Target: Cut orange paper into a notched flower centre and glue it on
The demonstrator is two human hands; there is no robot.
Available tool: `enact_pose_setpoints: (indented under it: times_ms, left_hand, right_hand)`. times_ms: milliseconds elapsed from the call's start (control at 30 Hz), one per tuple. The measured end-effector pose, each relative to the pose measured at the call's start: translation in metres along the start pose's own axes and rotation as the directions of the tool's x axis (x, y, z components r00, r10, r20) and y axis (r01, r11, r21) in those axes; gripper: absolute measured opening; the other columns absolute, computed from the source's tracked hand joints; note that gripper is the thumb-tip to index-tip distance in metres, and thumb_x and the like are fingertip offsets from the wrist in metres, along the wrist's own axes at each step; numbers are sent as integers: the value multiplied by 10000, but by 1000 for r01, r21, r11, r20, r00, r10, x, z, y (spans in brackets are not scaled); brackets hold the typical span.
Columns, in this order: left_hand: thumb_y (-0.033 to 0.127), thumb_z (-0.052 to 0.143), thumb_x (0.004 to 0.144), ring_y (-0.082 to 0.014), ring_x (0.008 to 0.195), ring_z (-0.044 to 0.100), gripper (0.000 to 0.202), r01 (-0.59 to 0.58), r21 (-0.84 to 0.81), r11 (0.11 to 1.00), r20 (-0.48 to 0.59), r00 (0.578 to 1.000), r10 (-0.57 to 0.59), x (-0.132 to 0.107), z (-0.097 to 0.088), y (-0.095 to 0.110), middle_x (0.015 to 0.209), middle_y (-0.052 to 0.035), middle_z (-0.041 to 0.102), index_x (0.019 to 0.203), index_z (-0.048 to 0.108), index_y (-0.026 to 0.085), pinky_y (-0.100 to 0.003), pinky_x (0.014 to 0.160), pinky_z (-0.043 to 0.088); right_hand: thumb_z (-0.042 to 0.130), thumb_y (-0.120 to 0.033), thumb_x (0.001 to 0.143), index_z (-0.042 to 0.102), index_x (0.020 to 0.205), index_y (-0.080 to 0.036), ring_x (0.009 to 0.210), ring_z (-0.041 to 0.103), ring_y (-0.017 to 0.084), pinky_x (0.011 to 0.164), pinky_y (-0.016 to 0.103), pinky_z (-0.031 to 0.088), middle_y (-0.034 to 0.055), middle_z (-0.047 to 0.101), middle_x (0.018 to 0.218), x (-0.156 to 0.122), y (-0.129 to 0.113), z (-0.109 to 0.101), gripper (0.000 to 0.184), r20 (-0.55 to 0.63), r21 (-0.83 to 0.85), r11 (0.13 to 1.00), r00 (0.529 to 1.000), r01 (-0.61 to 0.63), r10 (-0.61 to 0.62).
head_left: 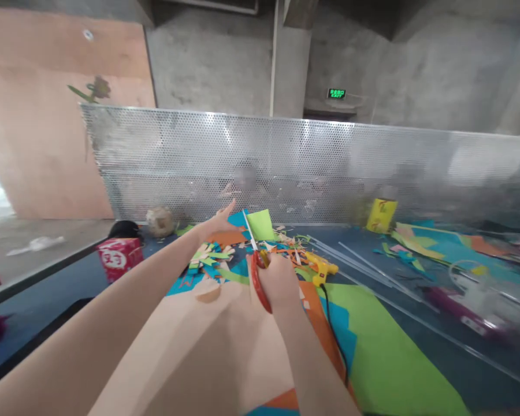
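My right hand (pixel 281 280) grips a pair of scissors (pixel 260 283) by their red handles, the blades pointing away from me. Just right of the blades is a light green piece of paper (pixel 261 224); whether they touch it I cannot tell. My left hand (pixel 222 223) reaches forward with thumb and fingers apart, beside blue paper (pixel 238 218) and over orange paper (pixel 225 237). Cut paper strips (pixel 212 257) lie in a heap nearer to me. A large pale sheet (pixel 199 346) spreads beneath my forearms.
A yellow glue gun (pixel 320 268) with a black cord lies right of my hand, by green sheets (pixel 390 341). Clear sticks (pixel 355 263) lie further right. A red box (pixel 120 259) stands left, a yellow box (pixel 381 215) back right. A perforated metal panel (pixel 268 156) borders the table.
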State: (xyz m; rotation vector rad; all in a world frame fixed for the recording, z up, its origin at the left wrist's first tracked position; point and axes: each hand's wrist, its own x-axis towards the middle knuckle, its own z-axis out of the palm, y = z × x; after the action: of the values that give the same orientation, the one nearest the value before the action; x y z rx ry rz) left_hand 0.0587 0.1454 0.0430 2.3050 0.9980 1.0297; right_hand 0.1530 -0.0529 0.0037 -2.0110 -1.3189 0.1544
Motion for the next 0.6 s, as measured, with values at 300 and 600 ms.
enact_pose_setpoints:
  times_ms: [300,600]
  left_hand:
    - [450,747,456,-371,1111,471,775,-38,411,911,237,969,-66,-82,-43,0,1098,-145,613,1152,539,179,-404,881,357]
    - [513,364,801,-363,1311,183,726,-210,567,796,434,898,-72,-193,-13,19,1429,-200,230,1372,251,79,-524,1022,168]
  right_hand:
    - [422,-480,808,668,851,-134,851,627,302,625,307,404,186,682,850,1,8,5,426,-17,-30,999,1000,22,-22]
    - [494,-339,870,560,1033,-141,821,597,155,718,349,497,51,604,991,14,22,40,264,218,88,994,972,69,-87]
